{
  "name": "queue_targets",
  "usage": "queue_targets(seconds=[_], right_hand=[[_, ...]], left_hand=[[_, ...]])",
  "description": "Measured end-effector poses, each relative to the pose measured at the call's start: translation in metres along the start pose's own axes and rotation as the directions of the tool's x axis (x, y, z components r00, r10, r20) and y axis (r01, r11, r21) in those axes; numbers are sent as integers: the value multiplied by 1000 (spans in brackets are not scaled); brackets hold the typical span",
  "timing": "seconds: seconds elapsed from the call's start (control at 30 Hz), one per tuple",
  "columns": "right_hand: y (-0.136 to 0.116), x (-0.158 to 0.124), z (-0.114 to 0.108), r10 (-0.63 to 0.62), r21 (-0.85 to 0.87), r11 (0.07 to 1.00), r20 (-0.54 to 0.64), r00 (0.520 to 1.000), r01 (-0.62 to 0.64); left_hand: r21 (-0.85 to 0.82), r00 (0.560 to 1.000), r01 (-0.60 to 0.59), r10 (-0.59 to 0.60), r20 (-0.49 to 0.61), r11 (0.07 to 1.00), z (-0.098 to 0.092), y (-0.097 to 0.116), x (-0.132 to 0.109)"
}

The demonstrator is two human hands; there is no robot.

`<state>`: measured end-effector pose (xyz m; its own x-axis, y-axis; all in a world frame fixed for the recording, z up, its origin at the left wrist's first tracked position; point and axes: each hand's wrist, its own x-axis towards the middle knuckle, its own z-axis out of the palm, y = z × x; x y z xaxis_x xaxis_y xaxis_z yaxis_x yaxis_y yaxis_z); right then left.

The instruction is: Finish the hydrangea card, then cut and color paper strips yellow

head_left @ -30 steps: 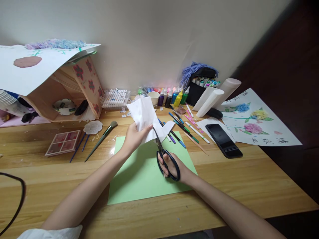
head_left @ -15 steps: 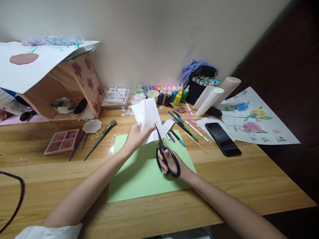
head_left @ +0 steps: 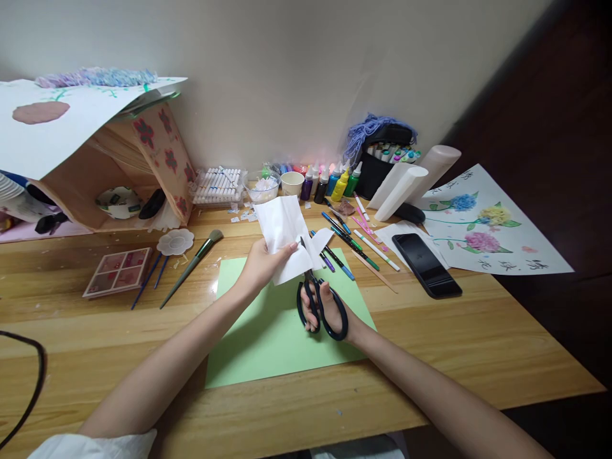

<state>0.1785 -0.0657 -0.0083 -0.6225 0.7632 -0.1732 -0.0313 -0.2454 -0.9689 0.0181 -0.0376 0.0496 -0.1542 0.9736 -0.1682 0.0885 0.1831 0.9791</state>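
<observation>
I'm holding a sheet of white paper (head_left: 282, 226) raised over the far edge of the light green sheet (head_left: 268, 338), and a flap is splaying out at its right side. My left hand (head_left: 261, 262) is clamping the paper's lower left, thumb pressing across the front. Black-handled scissors (head_left: 310, 279) are reaching into the paper from below, and my right hand (head_left: 332, 311) is gripping them, thumb and fingers threading through the loops. Those loops are now standing wider apart than half a second ago, and the paper is hiding more of the blades, with a dark tip showing beside my left thumb. To my judgement the blades are opening between snips, partway through a cut; I can't tell whether the flap is fully parted. Beyond it, slim pens (head_left: 339, 261) are lying scattered, with the yellow paint bottle (head_left: 340, 187) standing farther back. A smartphone (head_left: 427, 266) is lying to the right, a makeup-style brush (head_left: 191, 270) to the left.
</observation>
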Motion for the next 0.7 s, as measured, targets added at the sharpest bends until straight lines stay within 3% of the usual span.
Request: queue_targets(seconds=[0.2,0.7], right_hand=[[-3,-1,0,52,88,995,21,998,-54],[-9,-2,-2,90,73,993,-6,996,-90]], left_hand=[[25,999,-19,20,-41,1000,-1,3,0],[56,999,2,-4,40,998,-4,1,2]])
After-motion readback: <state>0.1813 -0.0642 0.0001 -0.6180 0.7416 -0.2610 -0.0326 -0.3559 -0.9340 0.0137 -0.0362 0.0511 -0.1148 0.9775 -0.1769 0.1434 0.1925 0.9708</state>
